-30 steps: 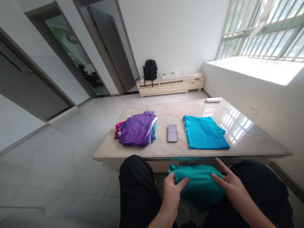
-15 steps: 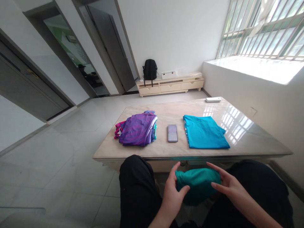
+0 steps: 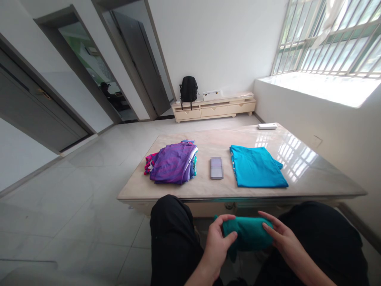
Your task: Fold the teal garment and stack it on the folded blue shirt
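Observation:
A teal cloth bundle (image 3: 250, 234), rolled into a short thick shape, is held between my two hands above my lap. My left hand (image 3: 219, 238) grips its left end, thumb on the near side and fingers over the top. At the other end, my right hand (image 3: 278, 232) closes round the roll with thumb and fingers. A loose flap of the teal cloth hangs below the left end. On the table in front lie a folded bright blue cloth (image 3: 257, 167) and a pile of folded clothes (image 3: 172, 163), purple on top.
The marble-topped table (image 3: 208, 139) stands just beyond my knees. Between the two cloth piles lies a blurred phone-like rectangle (image 3: 216, 167). A white oblong object (image 3: 267, 126) is at the far right corner. A black backpack (image 3: 188, 89) sits on a low cabinet (image 3: 214, 110) by the wall.
The teal cloth looks more tightly rolled and slightly smaller, with a flap now hanging at the left. My left fingers have curled over its top; my right hand has moved slightly inward.

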Motion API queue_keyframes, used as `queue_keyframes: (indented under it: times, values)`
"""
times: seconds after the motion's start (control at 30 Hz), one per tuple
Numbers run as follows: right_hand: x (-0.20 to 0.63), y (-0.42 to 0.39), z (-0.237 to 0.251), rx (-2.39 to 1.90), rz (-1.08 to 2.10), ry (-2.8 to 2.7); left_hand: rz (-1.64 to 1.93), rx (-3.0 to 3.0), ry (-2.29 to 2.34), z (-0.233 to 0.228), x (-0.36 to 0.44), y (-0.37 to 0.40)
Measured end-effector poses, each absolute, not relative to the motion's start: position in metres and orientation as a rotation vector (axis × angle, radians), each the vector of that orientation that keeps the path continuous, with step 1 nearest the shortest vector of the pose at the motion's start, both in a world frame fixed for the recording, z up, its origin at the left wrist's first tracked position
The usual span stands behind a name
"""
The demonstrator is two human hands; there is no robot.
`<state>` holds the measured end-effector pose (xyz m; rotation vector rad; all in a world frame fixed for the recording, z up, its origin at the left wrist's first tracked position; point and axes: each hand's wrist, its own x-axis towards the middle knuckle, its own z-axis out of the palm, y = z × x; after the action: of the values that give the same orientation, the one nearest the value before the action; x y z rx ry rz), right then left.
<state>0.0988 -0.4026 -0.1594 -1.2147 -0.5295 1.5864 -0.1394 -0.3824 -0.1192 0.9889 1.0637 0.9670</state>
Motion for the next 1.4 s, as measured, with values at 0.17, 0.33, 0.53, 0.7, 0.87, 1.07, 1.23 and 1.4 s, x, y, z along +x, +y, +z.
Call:
queue_keyframes:
  times: [0.17,0.33,0.53,0.7,0.87,1.07,1.23,1.4]
  values:
    - [0.095,-0.406,-0.160,-1.107,1.567,-0.607,0.910,1.274,1.234,-0.120,-0.144,-0.377]
    - [0.098,-0.406,-0.179,-1.300,1.361,-0.696,0.908,1.277,1.392,-0.126,-0.143,-0.374]
    - [0.103,-0.406,-0.185,-1.417,0.988,-1.104,0.937,1.460,1.489,-0.135,-0.141,-0.375]
    - [0.109,-0.404,-0.180,-1.539,0.773,-1.428,1.022,1.652,1.488,-0.135,-0.142,-0.376]
    - [0.114,-0.404,-0.178,-1.638,0.716,-1.508,0.948,1.733,1.391,-0.134,-0.142,-0.377]
    - [0.110,-0.411,-0.170,-1.600,0.559,-1.658,0.850,1.810,1.352,-0.131,-0.136,-0.381]
    - [0.108,-0.417,-0.174,-1.611,0.384,-1.759,0.827,1.909,1.373,-0.129,-0.137,-0.383]
    - [0.114,-0.418,-0.171,-1.675,0.098,-1.843,0.829,2.196,1.455,-0.128,-0.140,-0.384]
